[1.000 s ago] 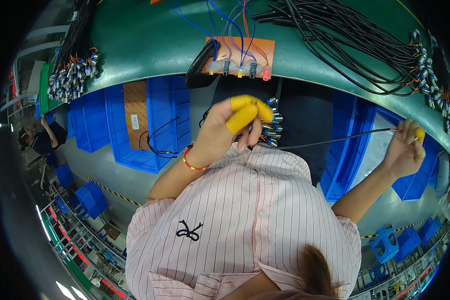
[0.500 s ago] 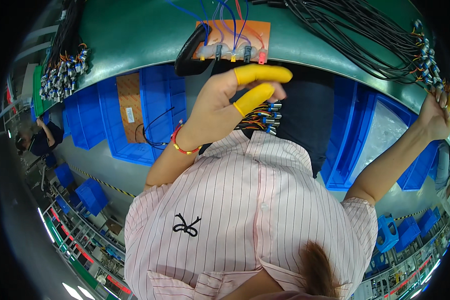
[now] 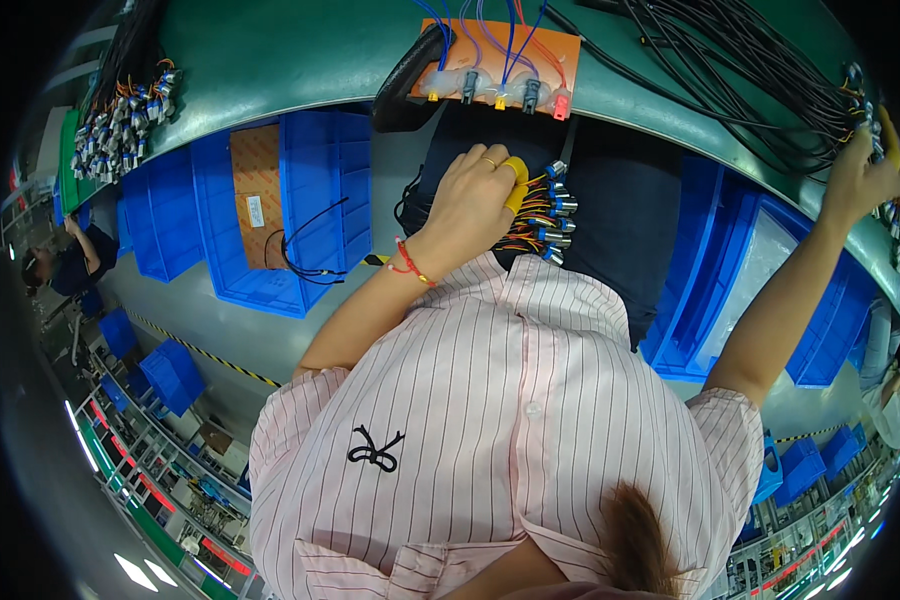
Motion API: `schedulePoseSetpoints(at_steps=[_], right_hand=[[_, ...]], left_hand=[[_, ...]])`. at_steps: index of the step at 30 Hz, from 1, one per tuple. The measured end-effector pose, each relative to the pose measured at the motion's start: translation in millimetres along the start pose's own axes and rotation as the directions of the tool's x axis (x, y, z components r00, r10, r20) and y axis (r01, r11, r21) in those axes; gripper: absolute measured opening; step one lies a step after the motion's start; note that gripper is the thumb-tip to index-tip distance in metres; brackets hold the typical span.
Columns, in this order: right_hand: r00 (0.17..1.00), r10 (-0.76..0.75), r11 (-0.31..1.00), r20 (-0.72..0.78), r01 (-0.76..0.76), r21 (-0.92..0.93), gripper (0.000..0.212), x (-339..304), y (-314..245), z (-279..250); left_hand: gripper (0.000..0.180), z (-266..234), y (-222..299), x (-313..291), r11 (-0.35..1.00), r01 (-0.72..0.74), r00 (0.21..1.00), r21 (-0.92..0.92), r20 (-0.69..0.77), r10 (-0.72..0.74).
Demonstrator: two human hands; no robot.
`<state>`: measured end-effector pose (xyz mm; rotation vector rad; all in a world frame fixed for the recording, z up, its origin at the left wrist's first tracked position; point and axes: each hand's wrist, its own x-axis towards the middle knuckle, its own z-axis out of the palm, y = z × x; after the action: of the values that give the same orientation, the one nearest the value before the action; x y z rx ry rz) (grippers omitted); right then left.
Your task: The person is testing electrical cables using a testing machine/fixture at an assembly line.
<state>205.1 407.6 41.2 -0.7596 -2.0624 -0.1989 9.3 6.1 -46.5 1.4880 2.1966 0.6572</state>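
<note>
My left hand [image 3: 470,205], with yellow finger cots and a red bracelet, is closed over a bundle of cables on my lap. The bundle's metal-ended connectors [image 3: 560,205] and orange, yellow and black wires stick out to its right. At the far right edge of the bench, my right hand [image 3: 863,175] has its thumb and yellow-covered finger closed about a cable connector in a pile of black cables [image 3: 760,85]. An orange board [image 3: 540,50] with a row of yellow, black and red connectors lies at the bench's front edge, blue, purple and red wires rising from it.
A black padded loop [image 3: 405,90] hangs over the edge beside the board. Another cable bundle [image 3: 125,130] lies on the green bench [image 3: 270,60] at left. Blue bins [image 3: 315,200] stand below. Another person [image 3: 80,260] is at far left.
My left hand has lowered from near the board onto the cable bundle on my lap and closed over it. My right hand has moved slightly up among the cable ends.
</note>
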Motion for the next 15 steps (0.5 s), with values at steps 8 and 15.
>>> schedulePoseSetpoints(at_steps=[8,15], right_hand=[[0.715,-0.397,0.722,0.576,-0.143,0.677,0.037,-111.8,-215.4,-43.8],[0.423,0.354,-0.178,0.834,-0.845,0.505,0.034,-130.3,-154.2,-59.2]], left_hand=[[0.015,-39.7,31.3,2.4,0.754,0.155,0.988,-0.638,0.096,-0.122],[0.020,-70.3,4.9,-6.6,0.870,0.064,0.996,-0.489,-0.026,-0.088]])
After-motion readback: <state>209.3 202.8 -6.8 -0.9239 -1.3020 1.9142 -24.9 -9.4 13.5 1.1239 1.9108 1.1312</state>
